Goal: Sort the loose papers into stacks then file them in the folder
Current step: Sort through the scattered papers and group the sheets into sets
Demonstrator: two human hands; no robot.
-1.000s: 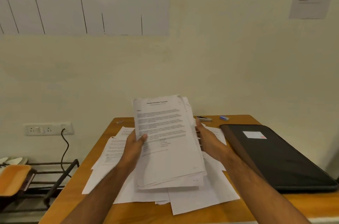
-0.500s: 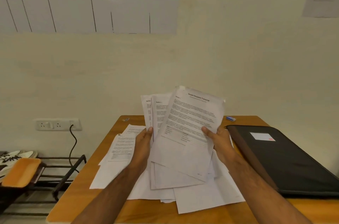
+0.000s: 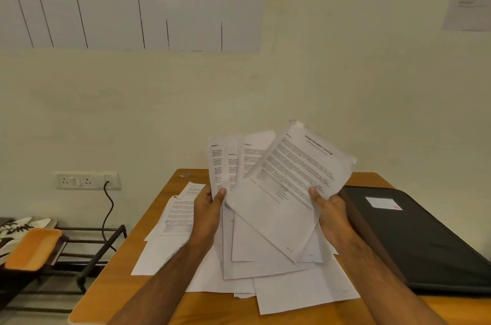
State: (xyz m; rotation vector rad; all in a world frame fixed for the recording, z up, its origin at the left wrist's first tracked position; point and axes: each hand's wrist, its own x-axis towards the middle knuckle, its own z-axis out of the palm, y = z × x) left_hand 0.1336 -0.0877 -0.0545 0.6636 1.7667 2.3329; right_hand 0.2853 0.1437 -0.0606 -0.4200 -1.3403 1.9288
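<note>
I hold a fan of printed papers up above the wooden table [image 3: 125, 282]. My left hand [image 3: 208, 209] grips several overlapping sheets [image 3: 231, 162] by their left edge, thumb on the front. My right hand [image 3: 330, 214] pinches the top sheet [image 3: 295, 181], a titled transcript page tilted to the right, by its right edge. More loose papers [image 3: 300, 295] lie spread on the table under my hands, with printed pages [image 3: 176, 214] to the left. A black folder [image 3: 425, 239] with a white label lies shut on the right side of the table.
The table stands against a cream wall. A small item [image 3: 185, 174] lies at the table's far left corner. To the left stand a black metal rack [image 3: 87, 250] with an orange tray [image 3: 32, 247] and white shoes [image 3: 21, 226]. A cable [image 3: 109, 207] hangs from a wall socket.
The single squared stack has been fanned apart. My right hand has pulled the top sheet to the right and tilted it, while my left hand keeps the other sheets.
</note>
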